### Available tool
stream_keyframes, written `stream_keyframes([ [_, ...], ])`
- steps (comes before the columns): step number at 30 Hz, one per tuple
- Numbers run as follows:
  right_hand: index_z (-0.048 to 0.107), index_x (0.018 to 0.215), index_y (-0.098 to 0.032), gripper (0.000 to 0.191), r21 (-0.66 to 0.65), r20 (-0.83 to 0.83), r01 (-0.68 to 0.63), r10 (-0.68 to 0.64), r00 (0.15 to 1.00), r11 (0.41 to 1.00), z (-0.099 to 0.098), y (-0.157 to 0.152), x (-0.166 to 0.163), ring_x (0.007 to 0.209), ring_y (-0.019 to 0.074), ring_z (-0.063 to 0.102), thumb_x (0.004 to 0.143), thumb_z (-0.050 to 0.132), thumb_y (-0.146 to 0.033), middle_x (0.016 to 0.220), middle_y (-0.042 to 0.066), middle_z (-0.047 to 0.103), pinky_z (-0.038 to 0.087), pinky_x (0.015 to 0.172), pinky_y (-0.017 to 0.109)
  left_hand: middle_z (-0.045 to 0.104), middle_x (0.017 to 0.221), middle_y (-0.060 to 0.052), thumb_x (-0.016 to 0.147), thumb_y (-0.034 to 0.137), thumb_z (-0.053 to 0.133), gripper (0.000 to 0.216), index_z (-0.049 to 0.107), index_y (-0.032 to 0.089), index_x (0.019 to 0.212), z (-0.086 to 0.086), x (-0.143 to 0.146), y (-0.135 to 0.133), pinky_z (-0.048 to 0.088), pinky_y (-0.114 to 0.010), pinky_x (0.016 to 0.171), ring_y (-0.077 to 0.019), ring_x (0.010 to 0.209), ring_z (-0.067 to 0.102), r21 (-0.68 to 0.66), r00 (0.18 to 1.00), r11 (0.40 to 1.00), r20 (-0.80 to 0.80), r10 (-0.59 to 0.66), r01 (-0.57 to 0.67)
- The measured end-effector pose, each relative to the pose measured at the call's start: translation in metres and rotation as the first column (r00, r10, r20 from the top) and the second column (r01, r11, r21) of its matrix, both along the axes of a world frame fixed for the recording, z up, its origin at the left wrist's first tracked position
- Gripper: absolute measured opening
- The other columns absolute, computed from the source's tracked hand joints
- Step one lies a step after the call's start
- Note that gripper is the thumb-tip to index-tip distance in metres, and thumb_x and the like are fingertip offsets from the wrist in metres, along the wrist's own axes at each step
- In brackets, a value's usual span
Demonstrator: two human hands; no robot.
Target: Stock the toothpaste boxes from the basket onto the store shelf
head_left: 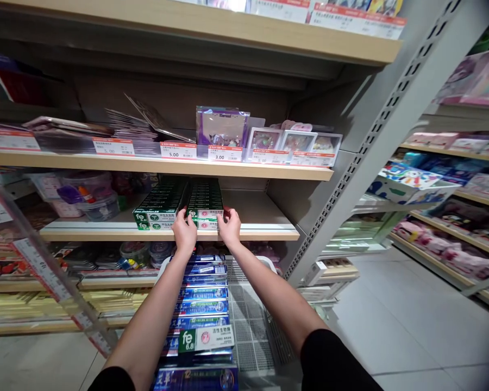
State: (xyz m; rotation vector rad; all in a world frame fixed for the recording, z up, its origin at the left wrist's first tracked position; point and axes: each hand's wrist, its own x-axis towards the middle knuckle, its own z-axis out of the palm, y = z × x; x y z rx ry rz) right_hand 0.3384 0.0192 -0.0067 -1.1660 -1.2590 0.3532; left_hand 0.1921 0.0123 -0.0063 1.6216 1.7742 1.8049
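Observation:
Green-and-white toothpaste boxes [206,198] lie in a two-high row on the shelf, with pink marks on their front ends. My left hand [185,231] presses the row's left front side, and my right hand [230,225] closes on the right front side. Just left of my left hand is a second row of green toothpaste boxes [158,203] with green marks. Below my arms, a light grey plastic basket [248,326] holds several blue toothpaste boxes [204,308]. One loose green-and-white toothpaste box [207,339] lies on top of the blue ones.
The wooden-edged shelf [264,235] ends at a slotted metal upright [375,146] on the right. Above is another shelf [269,172] with price labels and flat packs. Clear plastic tubs [92,195] stand at left. A price-label strip [44,266] slants across the left foreground.

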Motion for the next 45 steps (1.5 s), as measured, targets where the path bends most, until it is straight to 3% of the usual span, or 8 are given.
stream_keyframes([
  [7, 0.059, 0.108, -0.019, 0.028, -0.023, -0.058, -0.056, 0.055, 0.997, 0.998, -0.004, 0.003, 0.0, 0.096, 0.0194, 0.063, 0.082, 0.058, -0.029, 0.108, 0.008, 0.063, 0.052, 0.092, 0.037, 0.062, 0.125, -0.018, 0.092, 0.024, 0.044, 0.041, 0.053, 0.013, 0.13, -0.002, -0.001, -0.003, 0.042, -0.042, 0.104, -0.0282, 0.119, 0.057, 0.018, 0.997, 0.998, -0.039, -0.061, 0.061],
  [14, 0.044, 0.131, -0.018, 0.058, 0.027, -0.084, -0.094, 0.096, 0.992, 0.995, -0.004, -0.03, 0.001, 0.119, 0.0227, 0.054, 0.078, 0.066, -0.03, 0.13, 0.013, 0.053, 0.046, 0.103, 0.041, 0.026, 0.157, -0.015, 0.093, 0.025, 0.044, 0.062, 0.023, 0.013, 0.15, -0.007, -0.003, -0.049, 0.021, -0.042, 0.119, -0.0247, 0.146, 0.021, 0.101, 0.944, 0.96, -0.233, -0.234, 0.262],
  [19, 0.05, 0.127, -0.021, 0.046, 0.027, 0.028, -0.15, 0.15, 0.988, 0.988, -0.015, -0.09, 0.006, 0.116, 0.0223, 0.055, 0.083, 0.062, -0.028, 0.126, 0.011, 0.054, 0.048, 0.099, 0.038, 0.035, 0.153, -0.01, 0.093, 0.027, 0.045, 0.049, 0.043, 0.02, 0.141, -0.014, -0.016, -0.1, 0.029, -0.04, 0.116, -0.0242, 0.141, 0.032, -0.012, 0.864, 0.914, -0.321, -0.388, 0.406],
  [24, 0.06, 0.113, -0.024, 0.028, -0.15, 0.244, -0.37, 0.397, 0.885, 0.917, -0.027, -0.159, 0.02, 0.105, 0.0209, 0.061, 0.084, 0.06, -0.024, 0.112, 0.006, 0.063, 0.051, 0.091, 0.036, 0.065, 0.121, -0.006, 0.091, 0.03, 0.049, 0.025, 0.069, 0.025, 0.104, -0.023, -0.046, -0.149, 0.042, -0.038, 0.104, -0.0228, 0.116, 0.058, -0.376, 0.629, 0.701, -0.313, -0.711, 0.606],
  [27, 0.063, 0.112, -0.026, 0.029, -0.301, 0.29, -0.508, 0.585, 0.757, 0.807, -0.03, -0.191, 0.033, 0.1, 0.0211, 0.062, 0.083, 0.063, -0.025, 0.109, 0.004, 0.065, 0.053, 0.086, 0.035, 0.068, 0.112, -0.006, 0.087, 0.036, 0.054, 0.026, 0.069, 0.027, 0.107, -0.025, -0.067, -0.175, 0.046, -0.036, 0.096, -0.0246, 0.107, 0.061, -0.594, 0.514, 0.526, -0.209, -0.832, 0.609],
  [34, 0.062, 0.121, -0.029, 0.046, -0.531, 0.293, -0.624, 0.815, 0.5, 0.574, -0.026, -0.227, 0.058, 0.103, 0.024, 0.061, 0.076, 0.072, -0.028, 0.115, 0.004, 0.065, 0.05, 0.089, 0.037, 0.064, 0.122, -0.003, 0.075, 0.041, 0.068, 0.043, 0.065, 0.033, 0.117, -0.03, -0.095, -0.212, 0.044, -0.034, 0.095, -0.0267, 0.112, 0.058, -0.743, 0.414, 0.308, -0.046, -0.909, 0.594],
  [39, 0.064, 0.119, -0.03, 0.044, -0.557, 0.298, -0.628, 0.836, 0.461, 0.544, -0.033, -0.234, 0.061, 0.1, 0.0235, 0.062, 0.077, 0.073, -0.028, 0.112, 0.004, 0.066, 0.051, 0.086, 0.035, 0.065, 0.119, -0.003, 0.074, 0.037, 0.068, 0.042, 0.067, 0.033, 0.116, -0.038, -0.098, -0.216, 0.045, -0.032, 0.093, -0.0258, 0.111, 0.058, -0.718, 0.46, 0.314, 0.009, -0.888, 0.621],
  [45, 0.062, 0.12, -0.029, 0.043, -0.536, 0.252, -0.57, 0.763, 0.596, 0.622, -0.05, -0.225, 0.059, 0.098, 0.0223, 0.063, 0.078, 0.071, -0.027, 0.116, 0.005, 0.064, 0.053, 0.081, 0.033, 0.065, 0.122, -0.005, 0.074, 0.033, 0.067, 0.044, 0.066, 0.031, 0.118, -0.046, -0.092, -0.204, 0.051, -0.032, 0.086, -0.0249, 0.106, 0.062, -0.645, 0.546, 0.415, 0.004, -0.838, 0.642],
])
